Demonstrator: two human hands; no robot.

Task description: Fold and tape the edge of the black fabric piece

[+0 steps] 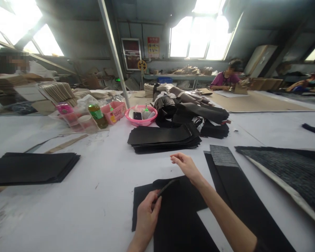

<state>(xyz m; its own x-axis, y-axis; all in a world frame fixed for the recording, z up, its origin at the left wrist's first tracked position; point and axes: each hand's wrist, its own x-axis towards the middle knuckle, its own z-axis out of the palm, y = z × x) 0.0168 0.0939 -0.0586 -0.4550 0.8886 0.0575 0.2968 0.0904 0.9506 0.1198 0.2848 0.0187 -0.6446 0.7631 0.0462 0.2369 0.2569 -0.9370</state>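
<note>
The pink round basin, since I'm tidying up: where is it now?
In the head view, the pink round basin sits just left of centre, right of the pink rectangular basket and beyond the stack of black pieces.

The table [110, 210] is white, smudged grey towards its near left corner. Towards its near edge, the sheets [178, 217] are plain black; right of them, a black strip [248, 196] carries a grey-streaked band [224, 155]. Near the right edge, cloth [286, 171] is mottled grey and black. Towards the far edge, the basin [141, 123] is pink.
</note>
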